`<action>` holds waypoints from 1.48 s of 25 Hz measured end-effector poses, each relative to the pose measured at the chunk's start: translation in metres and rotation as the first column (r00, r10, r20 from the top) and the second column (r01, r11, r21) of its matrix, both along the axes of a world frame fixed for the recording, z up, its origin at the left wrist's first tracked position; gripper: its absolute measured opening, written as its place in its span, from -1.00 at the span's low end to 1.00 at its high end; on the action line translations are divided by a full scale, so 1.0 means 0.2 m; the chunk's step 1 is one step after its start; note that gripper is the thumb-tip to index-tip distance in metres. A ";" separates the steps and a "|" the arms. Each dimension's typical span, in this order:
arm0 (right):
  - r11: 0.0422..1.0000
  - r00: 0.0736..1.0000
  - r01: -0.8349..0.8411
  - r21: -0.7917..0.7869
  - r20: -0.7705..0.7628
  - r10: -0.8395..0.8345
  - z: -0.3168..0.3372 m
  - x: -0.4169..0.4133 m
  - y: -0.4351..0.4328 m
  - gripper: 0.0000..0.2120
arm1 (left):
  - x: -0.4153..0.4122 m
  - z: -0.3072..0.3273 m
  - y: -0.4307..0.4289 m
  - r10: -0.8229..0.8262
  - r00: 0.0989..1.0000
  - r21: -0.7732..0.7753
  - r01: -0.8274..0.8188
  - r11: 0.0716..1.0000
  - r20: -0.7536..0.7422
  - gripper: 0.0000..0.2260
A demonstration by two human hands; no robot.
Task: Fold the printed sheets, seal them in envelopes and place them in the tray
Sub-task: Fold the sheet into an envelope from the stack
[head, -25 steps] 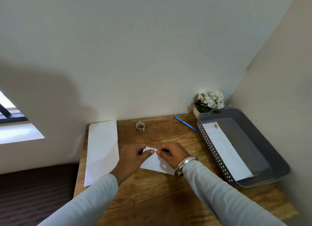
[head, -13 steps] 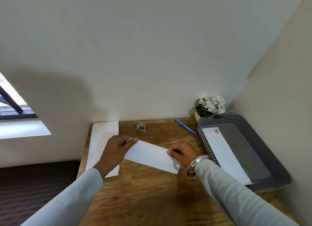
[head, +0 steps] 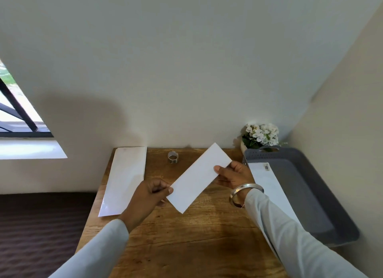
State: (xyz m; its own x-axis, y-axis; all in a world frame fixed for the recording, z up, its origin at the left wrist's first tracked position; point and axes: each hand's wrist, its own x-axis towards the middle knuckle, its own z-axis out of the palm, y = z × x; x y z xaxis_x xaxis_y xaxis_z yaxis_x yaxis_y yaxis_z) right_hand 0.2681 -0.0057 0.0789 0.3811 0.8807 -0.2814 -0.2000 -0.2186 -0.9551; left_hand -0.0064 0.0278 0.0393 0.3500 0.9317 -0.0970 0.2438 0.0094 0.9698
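A white envelope hangs tilted above the middle of the wooden desk, its far end raised toward the wall. My left hand pinches its near lower corner. My right hand, with a metal bangle on the wrist, grips its upper right edge. The grey perforated tray stands at the desk's right side with one sealed white envelope lying inside. A stack of white sheets lies along the desk's left edge.
A small roll of clear tape sits near the wall behind the envelope. A pot of white flowers stands in the back right corner, just behind the tray. Walls close in at the back and right; a window is at the left.
The envelope was flat on the desk under both hands, then lifted. It has since rotated, its right end rising toward the wall and the tray, with both hands still holding it.
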 end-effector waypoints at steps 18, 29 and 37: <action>0.794 0.293 -0.570 -0.212 0.851 0.437 0.09 -0.16 0.05 -0.69 | 0.21 0.22 0.07 -0.126 0.975 0.282 0.175 0.943 -0.183 -0.89; 0.724 0.197 -0.636 -0.266 0.851 0.486 0.01 -0.13 0.02 -0.65 | 0.08 0.20 0.08 0.096 0.989 0.265 -0.062 0.962 -0.116 -0.86; 0.717 0.079 -0.542 -0.438 0.823 0.562 -0.05 0.00 0.01 -0.73 | -0.07 0.13 0.11 0.163 0.986 0.136 -0.156 0.978 -0.037 -0.84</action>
